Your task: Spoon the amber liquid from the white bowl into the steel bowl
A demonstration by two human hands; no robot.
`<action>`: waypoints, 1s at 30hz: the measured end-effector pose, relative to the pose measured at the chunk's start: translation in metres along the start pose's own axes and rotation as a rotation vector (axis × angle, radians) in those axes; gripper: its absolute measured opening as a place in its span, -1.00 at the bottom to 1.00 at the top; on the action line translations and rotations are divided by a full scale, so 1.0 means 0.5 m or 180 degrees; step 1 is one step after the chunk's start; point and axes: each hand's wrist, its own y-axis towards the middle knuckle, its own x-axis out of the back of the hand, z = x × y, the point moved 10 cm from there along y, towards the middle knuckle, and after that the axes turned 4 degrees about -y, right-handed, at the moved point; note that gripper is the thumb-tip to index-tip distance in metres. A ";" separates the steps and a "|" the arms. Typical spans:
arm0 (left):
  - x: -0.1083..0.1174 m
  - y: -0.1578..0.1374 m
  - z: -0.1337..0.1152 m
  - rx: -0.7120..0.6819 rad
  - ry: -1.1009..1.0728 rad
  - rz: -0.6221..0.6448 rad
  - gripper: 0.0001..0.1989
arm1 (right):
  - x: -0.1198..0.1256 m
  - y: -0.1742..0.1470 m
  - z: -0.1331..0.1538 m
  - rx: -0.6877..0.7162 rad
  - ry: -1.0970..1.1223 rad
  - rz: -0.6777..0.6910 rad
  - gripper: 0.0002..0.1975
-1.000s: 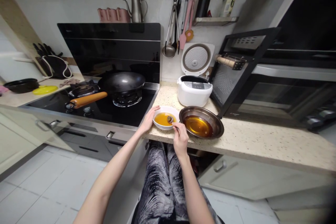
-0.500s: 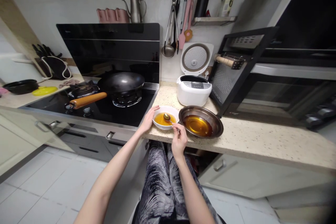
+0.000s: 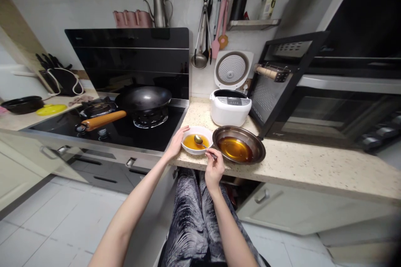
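Bowl, apparently mid-stir: left hand rests half-open at nine o'clock, right hand pinches spoon, next stroke needing bowl steady

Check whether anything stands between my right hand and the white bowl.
Nothing visible does: the right hand holds the spoon, which reaches across the near rim of the white bowl. The metal basin sits to the right.

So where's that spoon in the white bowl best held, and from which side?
Probably grip the spoon by its handle end, from the near right, as the right hand does: the spoon's head is in or over amber liquid, while the slim handle slants out over the white bowl.
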 end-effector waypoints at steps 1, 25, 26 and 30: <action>0.000 0.000 0.001 0.0005 -0.0006 -0.0003 -0.50 | 0.002 0.000 -0.001 -0.0018 -0.0006 -0.0011 -0.84; -0.001 0.001 0.004 -0.0001 -0.0059 0.0016 -0.49 | 0.043 0.038 0.055 0.0249 0.0112 -0.0177 -0.86; -0.001 0.000 0.005 0.0006 -0.0060 0.0019 -0.49 | 0.048 0.042 0.056 0.0227 0.0102 -0.0201 -0.86; 0.000 0.000 0.008 0.0046 -0.0064 0.0022 -0.50 | 0.076 0.057 0.059 0.0213 0.0034 -0.0354 -0.86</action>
